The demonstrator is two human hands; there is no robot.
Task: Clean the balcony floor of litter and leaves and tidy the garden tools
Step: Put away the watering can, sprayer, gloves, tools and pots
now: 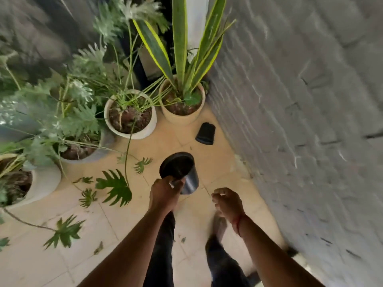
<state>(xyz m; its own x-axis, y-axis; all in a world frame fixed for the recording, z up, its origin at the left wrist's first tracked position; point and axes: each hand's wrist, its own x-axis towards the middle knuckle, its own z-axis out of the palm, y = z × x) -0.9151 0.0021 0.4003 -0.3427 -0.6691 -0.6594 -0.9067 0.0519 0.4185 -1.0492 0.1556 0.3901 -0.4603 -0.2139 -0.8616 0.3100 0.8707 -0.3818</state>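
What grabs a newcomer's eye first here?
The left hand gripping a black plastic pot by its rim, mid-frame. Beyond it, a second black plastic pot lies tipped on the beige tiles by the grey wall, near the tall yellow-edged snake plant.

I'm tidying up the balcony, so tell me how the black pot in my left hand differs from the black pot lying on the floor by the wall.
The held pot is off the floor, gripped at its rim by the left hand; the floor pot lies on the tiles near the wall. The held pot shows its open mouth; the floor pot shows only its outer side. Both are plain black.
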